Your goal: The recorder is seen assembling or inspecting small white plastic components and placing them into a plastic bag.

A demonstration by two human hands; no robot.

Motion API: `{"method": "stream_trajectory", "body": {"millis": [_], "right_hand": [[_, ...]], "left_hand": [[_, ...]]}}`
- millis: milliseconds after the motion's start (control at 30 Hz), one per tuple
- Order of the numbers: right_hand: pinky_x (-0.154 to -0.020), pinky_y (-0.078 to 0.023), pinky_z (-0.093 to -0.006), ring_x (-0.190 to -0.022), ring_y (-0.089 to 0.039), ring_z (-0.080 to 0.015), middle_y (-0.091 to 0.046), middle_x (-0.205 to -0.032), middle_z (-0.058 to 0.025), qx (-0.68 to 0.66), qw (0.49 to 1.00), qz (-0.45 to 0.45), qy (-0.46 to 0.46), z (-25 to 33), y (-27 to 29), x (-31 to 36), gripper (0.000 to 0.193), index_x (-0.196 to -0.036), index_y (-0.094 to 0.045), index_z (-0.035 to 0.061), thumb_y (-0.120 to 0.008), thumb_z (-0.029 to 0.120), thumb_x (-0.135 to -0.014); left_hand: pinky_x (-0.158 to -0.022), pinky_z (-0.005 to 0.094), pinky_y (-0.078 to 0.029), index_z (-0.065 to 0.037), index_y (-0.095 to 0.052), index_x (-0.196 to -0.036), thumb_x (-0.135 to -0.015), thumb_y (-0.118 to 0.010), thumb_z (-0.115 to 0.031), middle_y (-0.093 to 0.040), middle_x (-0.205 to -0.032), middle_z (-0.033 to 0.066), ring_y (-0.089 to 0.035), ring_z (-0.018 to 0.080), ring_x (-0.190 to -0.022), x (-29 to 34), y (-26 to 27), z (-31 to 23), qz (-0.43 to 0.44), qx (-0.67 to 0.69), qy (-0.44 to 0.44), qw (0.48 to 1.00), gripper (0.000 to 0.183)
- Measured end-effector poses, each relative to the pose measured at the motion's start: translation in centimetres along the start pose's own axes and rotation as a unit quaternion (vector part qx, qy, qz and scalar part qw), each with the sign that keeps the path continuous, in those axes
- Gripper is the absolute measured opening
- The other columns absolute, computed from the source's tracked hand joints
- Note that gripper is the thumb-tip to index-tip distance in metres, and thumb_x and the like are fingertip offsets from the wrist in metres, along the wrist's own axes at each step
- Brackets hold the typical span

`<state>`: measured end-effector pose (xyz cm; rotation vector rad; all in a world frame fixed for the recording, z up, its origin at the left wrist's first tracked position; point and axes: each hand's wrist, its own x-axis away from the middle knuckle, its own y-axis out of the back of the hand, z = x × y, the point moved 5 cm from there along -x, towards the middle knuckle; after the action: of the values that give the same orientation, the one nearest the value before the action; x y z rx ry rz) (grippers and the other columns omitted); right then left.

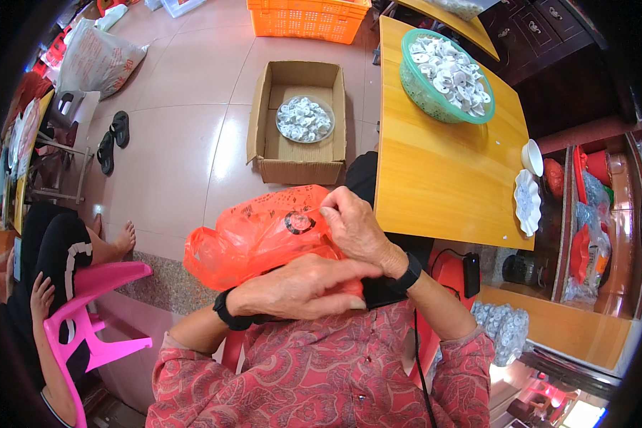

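A thin red plastic bag (264, 228) with dark printing lies across my lap, its contents hidden. My right hand (360, 227) pinches the bag's upper right part between thumb and fingers. Across the bag's near side rests my left hand (299, 287), its fingers stretched out toward my right wrist. Nothing shows in its grasp. Just beyond the bag, an open cardboard box (299, 171) stands on the floor. Inside it is a clear round dish (328, 128) heaped with small white pieces.
At right, a wooden table (442, 185) holds a green basket (415, 84) of white round pieces, a white bowl (532, 157) and a wavy-edged dish (526, 203). A pink chair (96, 285) and a seated person are at left. An orange crate (308, 20) stands far ahead.
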<state>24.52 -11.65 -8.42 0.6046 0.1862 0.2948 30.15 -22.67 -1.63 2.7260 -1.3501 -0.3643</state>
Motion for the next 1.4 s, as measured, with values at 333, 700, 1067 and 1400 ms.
{"method": "stream_trajectory", "body": {"millis": [333,700,1067,1400], "right_hand": [[-0.068,-0.049,-0.04,-0.076,-0.062,-0.0306,-0.062,-0.081,-0.0169,-0.068,0.988,-0.094,-0.101,-0.9,2.4,1.1,0.011,-0.094,-0.053,-0.0005,-0.059,0.009,-0.091],[-0.061,-0.047,-0.0313,-0.066,-0.057,-0.0149,-0.06,-0.075,-0.0087,-0.113,0.976,-0.144,-0.115,-1.5,3.7,1.0,0.013,-0.095,-0.055,-0.0011,-0.06,0.011,-0.093],[-0.061,-0.047,-0.0272,-0.067,-0.054,-0.0096,-0.059,-0.077,-0.0034,-0.171,0.964,-0.166,-0.117,-1.5,4.2,0.7,0.011,-0.094,-0.056,-0.0003,-0.061,0.009,-0.092],[-0.073,-0.05,-0.0264,-0.08,-0.06,-0.0128,-0.065,-0.093,-0.008,-0.173,0.968,-0.167,-0.068,-1.4,5.0,0.7,0.017,-0.109,-0.063,0.0012,-0.058,0.003,-0.092]], "left_hand": [[-0.084,0.0315,-0.05,0.004,-0.066,-0.106,-0.094,-0.058,-0.011,-0.068,-0.099,0.014,-0.064,0.0196,-0.097,3.7,5.7,5.4,-0.243,-0.042,0.165,0.955,0.021],[-0.062,0.0388,-0.048,0.008,-0.062,-0.085,-0.085,-0.066,-0.019,-0.06,-0.075,0.0239,-0.063,0.0308,-0.071,1.2,6.9,8.9,-0.132,-0.242,0.233,0.933,0.028],[-0.058,0.0386,-0.047,0.006,-0.061,-0.084,-0.085,-0.068,-0.026,-0.057,-0.07,0.0229,-0.06,0.0288,-0.061,1.5,5.4,14.4,-0.1,-0.187,0.261,0.942,0.034],[-0.073,0.0263,-0.051,0.001,-0.068,-0.095,-0.082,-0.072,-0.002,-0.069,-0.087,0.003,-0.062,0.0097,-0.079,1.6,7.6,4.6,-0.244,-0.034,0.14,0.959,0.013]]}}
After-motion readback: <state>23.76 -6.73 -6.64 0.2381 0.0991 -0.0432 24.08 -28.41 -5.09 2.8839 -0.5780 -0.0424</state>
